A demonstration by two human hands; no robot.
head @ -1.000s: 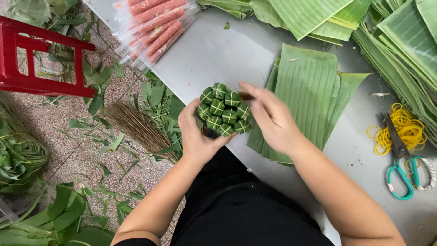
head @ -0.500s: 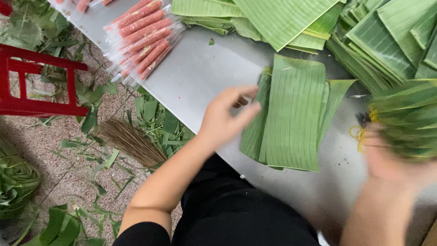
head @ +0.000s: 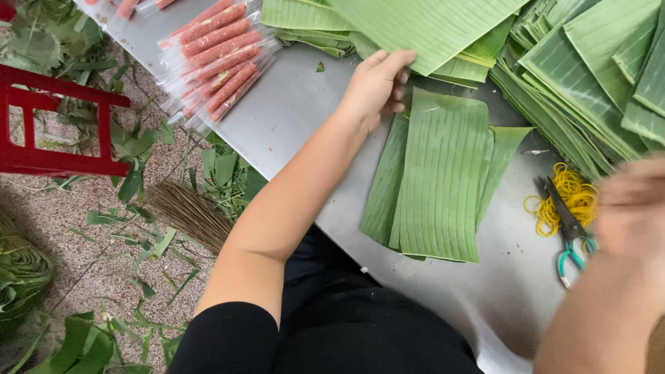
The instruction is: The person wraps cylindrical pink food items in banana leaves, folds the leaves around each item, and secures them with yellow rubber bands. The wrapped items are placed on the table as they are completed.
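A grey metal worktop (head: 291, 131) runs diagonally across the view, above a speckled pink stone floor (head: 83, 242) littered with green leaf scraps. On the floor stand a red plastic stool (head: 62, 118) and a bundle of thin brown sticks (head: 187, 211), with a coil of rolled leaves (head: 21, 273) at the left edge. On the worktop one small stack of cut banana leaf pieces (head: 440, 176) lies flat in front of the person, ribbed, bright green and roughly rectangular, several layers fanned out at its edges. Larger heaps of leaves lie along the far side (head: 415, 28) and to the right (head: 589, 76). One clear packet of pink sausage-like sticks (head: 218, 59) sits at the far left, about seven sticks showing. One pile of yellow rubber bands (head: 564, 197) lies to the right with one pair of teal-handled scissors (head: 571, 239) on it. The left hand (head: 377, 86) rests with fingers loosely curled at the top left corner of the small stack, holding nothing. The right hand (head: 630, 208) is a blur at the right edge; its grip cannot be told.
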